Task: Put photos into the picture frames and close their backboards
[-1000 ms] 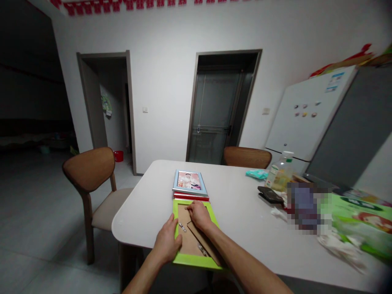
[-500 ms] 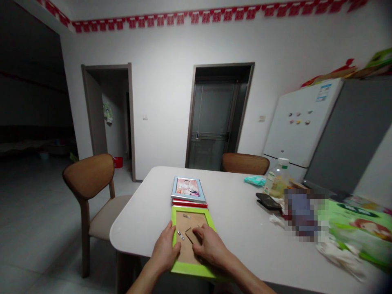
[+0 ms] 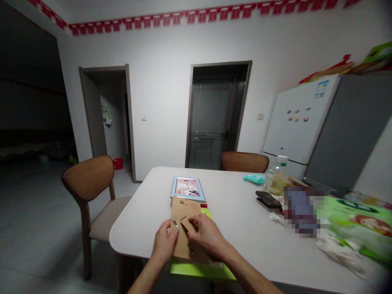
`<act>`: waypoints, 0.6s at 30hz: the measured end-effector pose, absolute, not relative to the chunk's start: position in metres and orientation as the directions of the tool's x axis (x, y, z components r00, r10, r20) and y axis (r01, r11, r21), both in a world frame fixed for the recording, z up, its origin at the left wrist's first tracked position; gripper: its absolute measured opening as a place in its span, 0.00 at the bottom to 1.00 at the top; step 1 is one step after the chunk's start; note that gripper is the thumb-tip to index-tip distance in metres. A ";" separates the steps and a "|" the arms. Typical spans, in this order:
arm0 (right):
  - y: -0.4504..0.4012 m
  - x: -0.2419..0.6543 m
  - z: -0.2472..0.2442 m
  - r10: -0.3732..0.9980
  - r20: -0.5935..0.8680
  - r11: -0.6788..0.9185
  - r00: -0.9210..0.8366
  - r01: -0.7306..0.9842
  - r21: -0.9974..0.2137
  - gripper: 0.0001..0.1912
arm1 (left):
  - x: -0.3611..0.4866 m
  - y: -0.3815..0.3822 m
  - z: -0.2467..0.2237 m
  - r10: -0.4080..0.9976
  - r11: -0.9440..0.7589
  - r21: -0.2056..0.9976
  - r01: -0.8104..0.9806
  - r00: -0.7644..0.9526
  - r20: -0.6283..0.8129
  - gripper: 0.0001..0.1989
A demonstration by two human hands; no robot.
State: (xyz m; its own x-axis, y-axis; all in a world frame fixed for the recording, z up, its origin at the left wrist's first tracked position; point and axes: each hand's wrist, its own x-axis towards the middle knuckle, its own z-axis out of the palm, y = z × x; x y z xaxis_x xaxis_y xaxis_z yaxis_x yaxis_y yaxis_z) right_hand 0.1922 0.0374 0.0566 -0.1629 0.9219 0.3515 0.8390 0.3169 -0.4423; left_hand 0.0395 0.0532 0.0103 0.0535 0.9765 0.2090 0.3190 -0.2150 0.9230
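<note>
A brown backing board (image 3: pixel 182 251) with small metal clips is lifted out over the green frame (image 3: pixel 196 270), which lies at the table's near edge. My left hand (image 3: pixel 165 241) grips the board's left edge between thumb and fingers. On the board's right part, my right hand (image 3: pixel 206 237) pinches the raised brown flap (image 3: pixel 186 225). Beyond the board rests a light blue picture frame (image 3: pixel 187 188) with a photo, on top of something red (image 3: pixel 203 205) that is mostly covered.
Along the table's right side are a bottle (image 3: pixel 275 176), a black object (image 3: pixel 268 200), a teal packet (image 3: pixel 255 179), a green package (image 3: pixel 358 226) and crumpled tissue (image 3: pixel 341 253). Wooden chairs stand at the left (image 3: pixel 88 179) and far side (image 3: pixel 245 162).
The brown board has come up out of the green frame and shifted away and slightly left, with both hands still on it. It now covers part of the frame's border.
</note>
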 end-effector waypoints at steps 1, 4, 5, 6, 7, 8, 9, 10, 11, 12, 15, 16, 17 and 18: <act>0.036 0.188 0.060 0.914 0.366 0.341 -0.174 0.819 -0.462 0.09 | 0.037 0.055 0.012 0.981 -0.194 0.937 0.289 0.040 0.190 0.16; 0.035 0.189 0.064 0.907 0.379 0.376 -0.186 0.764 -0.525 0.15 | 0.018 0.059 0.014 0.993 -0.119 0.971 0.209 0.004 0.121 0.16; 0.036 0.194 0.062 0.913 0.374 0.357 -0.165 0.766 -0.534 0.17 | 0.008 0.061 0.015 0.995 -0.098 0.977 0.188 -0.007 0.101 0.16; 0.038 0.201 0.058 0.924 0.362 0.317 -0.128 0.785 -0.532 0.19 | -0.003 0.062 0.016 0.996 -0.079 0.982 0.172 -0.017 0.083 0.16; 0.040 0.210 0.052 0.936 0.344 0.260 -0.080 0.815 -0.517 0.19 | -0.014 0.063 0.016 0.998 -0.059 0.985 0.164 -0.027 0.064 0.17; 0.042 0.220 0.044 0.947 0.320 0.191 -0.028 0.849 -0.492 0.19 | -0.025 0.063 0.016 0.998 -0.040 0.986 0.162 -0.038 0.046 0.17; 0.044 0.230 0.036 0.957 0.288 0.120 0.019 0.881 -0.458 0.19 | -0.035 0.064 0.016 0.998 -0.022 0.986 0.166 -0.050 0.031 0.17; 0.046 0.239 0.028 0.965 0.254 0.053 0.061 0.906 -0.421 0.19 | -0.045 0.065 0.014 0.998 -0.007 0.984 0.177 -0.063 0.018 0.17; 0.047 0.247 0.019 0.970 0.224 0.004 0.090 0.921 -0.390 0.20 | -0.053 0.067 0.012 0.997 0.007 0.981 0.194 -0.077 0.008 0.17; 0.048 0.253 0.012 0.974 0.201 -0.026 0.107 0.930 -0.368 0.21 | -0.060 0.068 0.010 0.996 0.020 0.976 0.218 -0.091 0.000 0.16; 0.052 0.262 0.001 0.978 0.176 -0.041 0.111 0.931 -0.362 0.23 | -0.074 0.074 0.005 0.991 0.048 0.945 0.323 -0.135 -0.004 0.13; 0.053 0.263 0.000 0.979 0.171 -0.038 0.109 0.927 -0.372 0.24 | -0.077 0.076 0.004 0.988 0.054 0.928 0.369 -0.152 0.002 0.12; 0.054 0.263 0.000 0.979 0.163 -0.048 0.119 0.922 -0.383 0.24 | -0.080 0.078 0.004 0.985 0.058 0.907 0.417 -0.170 0.015 0.10; 0.055 0.263 0.002 0.978 0.155 -0.069 0.142 0.913 -0.402 0.24 | -0.082 0.078 0.005 0.982 0.059 0.884 0.464 -0.188 0.034 0.09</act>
